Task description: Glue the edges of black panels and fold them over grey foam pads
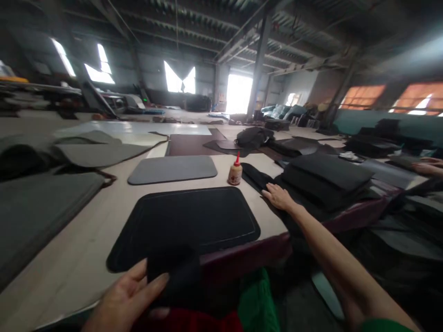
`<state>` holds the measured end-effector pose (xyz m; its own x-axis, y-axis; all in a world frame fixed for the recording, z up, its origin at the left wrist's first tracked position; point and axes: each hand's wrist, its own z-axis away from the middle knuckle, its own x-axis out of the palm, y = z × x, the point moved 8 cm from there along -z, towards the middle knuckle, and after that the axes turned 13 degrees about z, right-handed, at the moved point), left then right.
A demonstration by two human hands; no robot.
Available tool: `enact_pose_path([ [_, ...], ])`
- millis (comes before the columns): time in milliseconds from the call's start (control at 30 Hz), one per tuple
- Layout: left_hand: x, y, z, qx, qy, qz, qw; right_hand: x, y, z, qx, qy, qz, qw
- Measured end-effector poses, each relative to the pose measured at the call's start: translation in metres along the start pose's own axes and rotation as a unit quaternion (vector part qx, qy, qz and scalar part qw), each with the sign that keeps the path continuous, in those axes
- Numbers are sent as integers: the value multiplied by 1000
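My left hand (129, 297) is at the near table edge, fingers curled around a small black piece of material (175, 274). That piece lies over the near edge of a large black rounded mat (194, 221) flat on the table. My right hand (278, 196) reaches forward with fingers stretched flat, resting on black sheets (263, 180) beside a stack of black material (327, 177). A small glue bottle with a red cap (235, 171) stands just left of that hand.
A grey rounded mat (173, 168) lies beyond the black one. Grey sheets (38, 203) cover the table's left side. A dark brown sheet (194, 144) and a black bag (254, 137) lie farther back. Another person's hand (427, 166) shows at the far right.
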<state>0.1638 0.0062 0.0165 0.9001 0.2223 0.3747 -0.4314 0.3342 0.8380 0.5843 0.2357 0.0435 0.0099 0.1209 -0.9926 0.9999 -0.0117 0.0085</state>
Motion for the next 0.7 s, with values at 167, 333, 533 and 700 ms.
enact_pose_path([
  [167,34,28,4,57,-63,-48,995,-55,-117,70,-190,-27,-287,939],
  [333,68,24,7,57,-130,-89,986,-83,-219,152,-319,-188,-411,833],
  [533,77,-8,15,24,-204,-65,977,-89,-215,145,-236,-140,-512,814],
  [700,36,-38,16,-56,-209,-142,966,-104,-123,110,-23,69,-639,766],
])
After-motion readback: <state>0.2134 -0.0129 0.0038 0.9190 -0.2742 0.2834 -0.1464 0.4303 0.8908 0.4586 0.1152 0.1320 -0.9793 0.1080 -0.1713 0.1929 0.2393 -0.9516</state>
